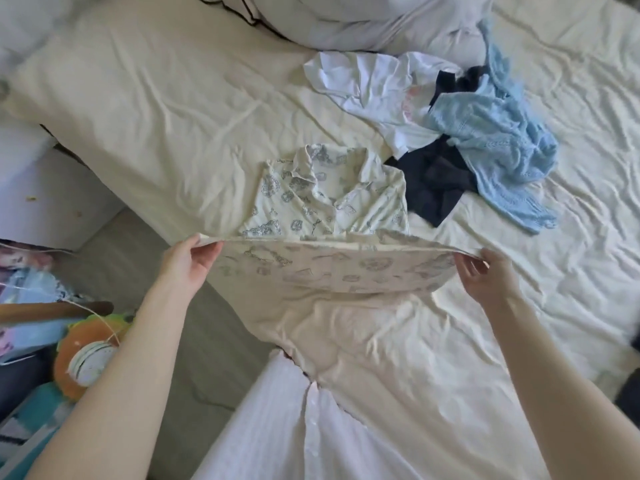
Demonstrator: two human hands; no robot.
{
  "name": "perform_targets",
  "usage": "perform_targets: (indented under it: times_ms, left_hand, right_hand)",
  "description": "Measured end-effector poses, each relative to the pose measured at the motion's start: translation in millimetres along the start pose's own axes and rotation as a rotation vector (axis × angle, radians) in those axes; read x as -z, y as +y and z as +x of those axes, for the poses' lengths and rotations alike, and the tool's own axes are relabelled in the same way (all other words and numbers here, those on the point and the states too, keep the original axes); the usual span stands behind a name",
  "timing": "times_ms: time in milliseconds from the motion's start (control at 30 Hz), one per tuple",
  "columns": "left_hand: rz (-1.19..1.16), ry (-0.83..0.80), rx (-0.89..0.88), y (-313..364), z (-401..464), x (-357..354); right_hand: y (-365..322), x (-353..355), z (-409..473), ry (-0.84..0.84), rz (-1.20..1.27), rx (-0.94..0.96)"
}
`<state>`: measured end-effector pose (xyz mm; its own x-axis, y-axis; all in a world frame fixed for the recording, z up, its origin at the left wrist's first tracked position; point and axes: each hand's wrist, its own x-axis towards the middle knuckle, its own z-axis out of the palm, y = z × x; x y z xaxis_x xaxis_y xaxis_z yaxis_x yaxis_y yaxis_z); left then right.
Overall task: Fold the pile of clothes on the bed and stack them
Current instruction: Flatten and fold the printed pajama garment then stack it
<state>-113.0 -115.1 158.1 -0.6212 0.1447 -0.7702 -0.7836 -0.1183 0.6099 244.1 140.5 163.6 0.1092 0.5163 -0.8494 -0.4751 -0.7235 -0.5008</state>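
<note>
**Barely begun: first shirt mid-fold**

So the left hand [188,263] and right hand [485,275] each pinch a hem corner of the patterned shirt [322,199], fingers clamped on cloth, lifting it toward the collar. The pile [460,133] of white, dark and blue clothes lies just beyond, unfolded; no stack shows. The bed [156,109] wears a rumpled cream sheet, with clutter on the floor [145,258] to the left.
</note>
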Motion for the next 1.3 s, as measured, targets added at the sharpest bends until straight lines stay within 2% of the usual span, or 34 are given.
perform_targets:
  times_ms: [133,300,500,567,600,633,700,733,800,867,900,967,1067,1133,1200,1300]
  left_hand:
    - [-0.03,-0.057,0.021,22.0,69.6,-68.8]
    - [0.074,-0.072,-0.021,26.6,163.4,-153.5]
    - [0.161,0.007,0.003,12.1,220.9,-188.1]
    - [0.362,0.056,0.023,3.1,228.0,-187.8]
    - [0.559,0.102,0.009,-1.4,231.5,-186.8]
    - [0.806,0.155,-0.041,-5.0,236.8,-185.8]
    - [1.338,0.215,-0.292,-10.1,248.6,-187.7]
    - [1.502,0.15,-0.474,-12.5,251.1,-195.2]
    - [1.666,-0.153,-0.748,-23.9,247.1,-218.7]
    - [1.815,-0.432,-0.786,-43.1,243.2,-243.6]
    - [1.887,-0.486,-0.744,-52.4,242.2,-252.3]
    - [1.897,-0.431,-0.652,-67.8,244.8,-258.9]
    - [1.84,-0.29,-0.606,-77.3,244.9,-250.3]
    - [1.862,-0.278,-0.535,-77.5,242.2,-245.5]
    - [1.89,-0.311,-0.478,-72.6,237.6,-243.1]
    - [1.775,-0.515,-0.497,-62.1,231.3,-240.2]
  right_hand:
    - [-20.3,-73.5,55.3,-0.018,0.028,-0.041]
    - [-26.2,-150.7,126.9,-0.044,0.053,-0.026]
    - [-19.0,-176.9,187.2,-0.009,-0.02,0.012]
    - [-15.2,-172.5,198.8,0.049,-0.296,0.055]
    - [-12.6,-170.9,204.0,0.116,-0.51,0.121]
    - [-9.7,-170.1,210.4,0.193,-0.744,0.226]
    - [-4.2,-174.5,220.9,0.293,-1.227,0.514]
    - [-1.2,-180.9,225.7,0.25,-1.417,0.646]
    - [11.9,-200.7,227.3,0.043,-1.62,0.826]
    - [30.1,-221.9,228.4,-0.159,-1.764,0.938]
    - [38.4,-230.8,229.6,-0.222,-1.866,0.975]
    - [49.9,-241.9,234.1,-0.279,-2.063,0.958]
    - [54.1,-247.0,238.1,-0.221,-2.228,0.895]
    - [53.5,-245.5,237.3,-0.186,-2.28,0.917]
    - [49.7,-241.5,233.4,-0.13,-2.301,0.923]
    - [41.8,-228.8,225.0,-0.033,-2.376,0.98]
